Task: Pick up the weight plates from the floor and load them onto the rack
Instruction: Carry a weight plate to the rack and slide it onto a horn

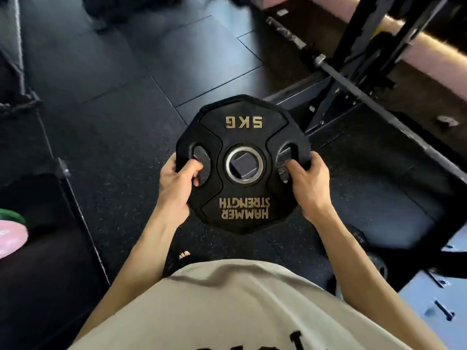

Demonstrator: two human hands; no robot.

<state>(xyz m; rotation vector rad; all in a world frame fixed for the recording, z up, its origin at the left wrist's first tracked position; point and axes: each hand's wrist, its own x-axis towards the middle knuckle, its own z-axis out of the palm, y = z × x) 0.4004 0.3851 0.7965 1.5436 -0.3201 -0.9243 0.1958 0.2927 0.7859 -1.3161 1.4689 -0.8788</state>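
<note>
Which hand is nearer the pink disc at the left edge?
Left. The left hand grips the weight plate on the side facing the pink disc; the right hand grips its far side.

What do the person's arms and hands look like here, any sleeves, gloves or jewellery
Both arms are bare from the bottom of the picture up to the wrists, with no sleeve in view. The left hand and right hand wear no gloves, and no watch, ring or bracelet shows. A light beige top with dark lettering covers the torso.

A gym: rubber floor tiles [121, 102], barbell [353, 84], weight plate [242, 137].
</note>
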